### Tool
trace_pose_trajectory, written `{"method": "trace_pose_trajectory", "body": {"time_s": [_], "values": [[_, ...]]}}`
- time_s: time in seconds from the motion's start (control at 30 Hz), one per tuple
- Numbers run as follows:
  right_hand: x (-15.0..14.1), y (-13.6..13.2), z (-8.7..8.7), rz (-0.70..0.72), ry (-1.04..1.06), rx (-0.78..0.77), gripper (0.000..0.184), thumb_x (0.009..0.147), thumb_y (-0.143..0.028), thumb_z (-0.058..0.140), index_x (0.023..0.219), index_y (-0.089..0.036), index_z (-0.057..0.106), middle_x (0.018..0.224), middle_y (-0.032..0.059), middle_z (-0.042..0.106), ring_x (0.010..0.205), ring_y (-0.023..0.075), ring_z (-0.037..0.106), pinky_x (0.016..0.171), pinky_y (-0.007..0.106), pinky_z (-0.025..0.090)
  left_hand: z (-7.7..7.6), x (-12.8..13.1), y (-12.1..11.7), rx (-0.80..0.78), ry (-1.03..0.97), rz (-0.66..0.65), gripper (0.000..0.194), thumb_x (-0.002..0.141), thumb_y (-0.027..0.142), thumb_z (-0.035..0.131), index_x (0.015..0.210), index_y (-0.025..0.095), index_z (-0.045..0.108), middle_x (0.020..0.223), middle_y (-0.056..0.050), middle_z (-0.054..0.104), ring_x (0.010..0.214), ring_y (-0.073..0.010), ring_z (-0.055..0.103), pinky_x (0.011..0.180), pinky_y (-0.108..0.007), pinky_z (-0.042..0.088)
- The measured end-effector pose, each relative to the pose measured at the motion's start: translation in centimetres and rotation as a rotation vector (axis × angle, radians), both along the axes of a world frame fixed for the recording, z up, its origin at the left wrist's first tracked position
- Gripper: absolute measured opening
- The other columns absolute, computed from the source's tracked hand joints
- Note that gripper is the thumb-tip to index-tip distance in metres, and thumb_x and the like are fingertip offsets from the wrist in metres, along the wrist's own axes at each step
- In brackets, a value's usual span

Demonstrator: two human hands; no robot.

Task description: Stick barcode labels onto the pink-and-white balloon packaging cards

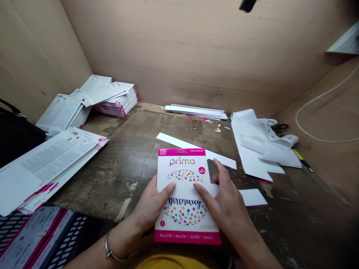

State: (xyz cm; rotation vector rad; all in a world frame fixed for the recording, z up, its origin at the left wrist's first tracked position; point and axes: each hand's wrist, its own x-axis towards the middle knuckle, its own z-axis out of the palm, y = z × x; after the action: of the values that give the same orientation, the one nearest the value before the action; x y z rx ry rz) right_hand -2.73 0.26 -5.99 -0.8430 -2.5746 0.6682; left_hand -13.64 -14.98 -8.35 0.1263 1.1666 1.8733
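A white and pink balloon packet (185, 236) faces up in front of me, with "prima" at its top and a dotted balloon printed on it. Gripping its left edge is my left hand (150, 203), the thumb resting on the front and the other fingers behind. On the opposite edge my right hand (227, 198) is closed, thumb on the front, index finger raised past the edge. Behind the packet a white paper strip (178, 140) lies aslant on the table. Another white strip (254, 197) sticks out from behind the right hand.
Stacks of packets (117, 101) and a fanned pile (50, 160) lie on the left of the worn table (131, 149). White strips (196, 110) lie at the back wall. Curled white sheets (258, 145), black-handled scissors (280, 127) and a yellow-black cutter (303, 160) are right. A basket (67, 231) stands lower left.
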Motion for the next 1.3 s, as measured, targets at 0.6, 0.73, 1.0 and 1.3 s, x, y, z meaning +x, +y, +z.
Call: {"method": "trace_pose_trajectory", "body": {"time_s": [0.6,0.73,1.0,1.3], "values": [[-1.0,1.6,0.5,0.071,-0.077,-0.024,0.08,0.072,-0.051,0.065,0.138,-0.019,0.031,0.085,0.0027,0.055,0.073,0.0216,0.058,0.067,0.037,0.05,0.2,0.2,0.1,-0.01,0.004,0.03,0.049,0.074,0.029,0.07,0.112,0.015,0.042,0.113,-0.02,0.064,0.092,-0.0309,0.066,0.076,-0.042,0.055],[0.2,0.6,1.3,0.128,0.065,0.267,0.063,0.08,-0.045,0.061,0.131,-0.013,0.043,0.112,0.0156,0.056,0.106,0.0318,0.053,0.089,0.051,0.046,0.0,0.3,0.2,-0.024,-0.017,0.049,0.049,0.074,0.03,0.071,0.113,0.016,0.045,0.111,-0.018,0.065,0.094,-0.0313,0.066,0.078,-0.043,0.055],[1.6,-5.0,-1.5,0.445,0.038,0.529,0.047,0.086,-0.013,0.046,0.132,0.0,0.043,0.136,0.0247,0.043,0.132,0.0338,0.031,0.097,0.051,0.047,0.6,1.1,0.7,-0.06,0.097,0.122,0.05,0.074,0.031,0.071,0.115,0.017,0.045,0.112,-0.013,0.066,0.1,-0.0289,0.064,0.083,-0.039,0.054],[2.6,-3.9,-2.1,0.063,0.149,-0.162,0.059,0.091,-0.031,0.045,0.144,-0.011,0.025,0.143,0.0205,0.034,0.128,0.0337,0.039,0.098,0.053,0.043,0.9,1.3,0.4,-0.026,0.026,0.117,0.053,0.073,0.03,0.072,0.117,0.02,0.044,0.11,-0.011,0.067,0.096,-0.0296,0.065,0.081,-0.041,0.055]]}}
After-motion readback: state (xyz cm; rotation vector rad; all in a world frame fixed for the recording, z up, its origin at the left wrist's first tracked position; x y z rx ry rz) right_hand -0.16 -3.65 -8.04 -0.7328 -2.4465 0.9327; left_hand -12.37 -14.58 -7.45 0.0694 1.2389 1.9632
